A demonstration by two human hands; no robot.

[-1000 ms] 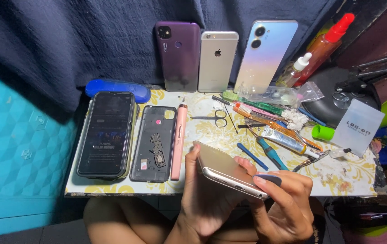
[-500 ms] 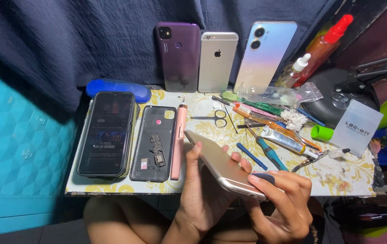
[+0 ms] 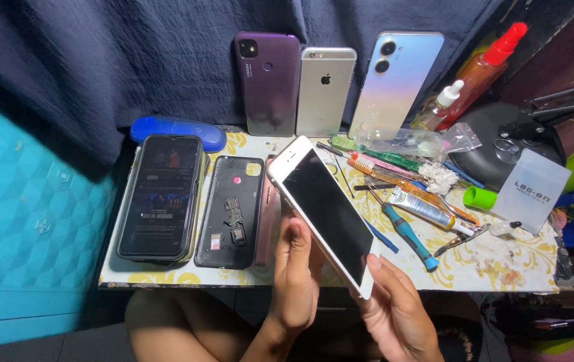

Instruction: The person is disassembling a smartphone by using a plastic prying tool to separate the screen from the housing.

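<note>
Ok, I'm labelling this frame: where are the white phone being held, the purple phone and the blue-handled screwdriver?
White phone point(image 3: 326, 213), head view, middle of its dark screen.
Purple phone point(image 3: 268, 84), head view, centre of its back.
Blue-handled screwdriver point(image 3: 406, 234), head view, its handle.

Tools point(image 3: 404, 201) crowd table's right, phones point(image 3: 159, 194) fill left, bare strip point(image 3: 501, 265) front right

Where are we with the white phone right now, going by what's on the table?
Done: a black back cover lies opened, inside up, beside a dark phone. In hand: the white phone, screen up and dark, looks closed, held by the left hand and right hand. Left: the screwdriver and tweezers lie untouched; no opening shows yet.
</note>
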